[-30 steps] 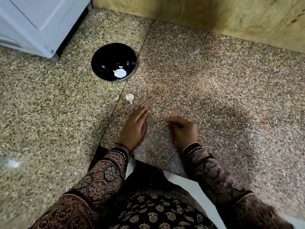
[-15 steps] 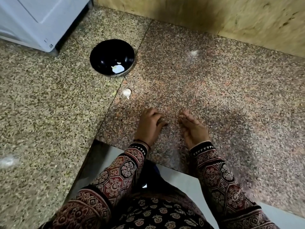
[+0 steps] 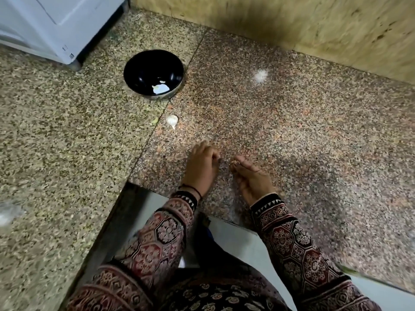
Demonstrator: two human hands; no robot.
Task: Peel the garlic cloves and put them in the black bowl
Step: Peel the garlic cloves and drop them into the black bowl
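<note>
Resting both hands low on the speckled tabletop (image 3: 314,131), close together near its front edge. Curling the fingers of the left hand (image 3: 202,167) under, knuckles up, and so hiding any contents: impossible to tell gripping from empty. Bringing thumb and forefinger of the right hand (image 3: 252,178) together at the tips, aiming them toward the left hand; too small and blurred to call it pinching a scrap of skin or pinching nothing.

Showing one unpeeled garlic clove (image 3: 172,120) lying loose on the tabletop, ahead of the hands and off to the left, between the left hand and the black bowl (image 3: 139,66), touching neither. Sitting nearer the left hand than the right. Pointing its thin tail back toward the hands and its fat end toward the bowl, thus running its long axis roughly along the line from left hand to bowl. Holding a few pale pieces (image 3: 160,88) in the bottom of the bowl, probably cloves already peeled, possibly just skin.

Judging the coming move as belonging to the left hand: reaching forward and a little leftward, taking the clove across its short axis by the plump sides, then drawing it back between both hands for peeling. Risking a small skid on the polished stone. Standing well clear: a white appliance (image 3: 56,25) at the far left corner and a wooden panel (image 3: 314,30) along the back.
</note>
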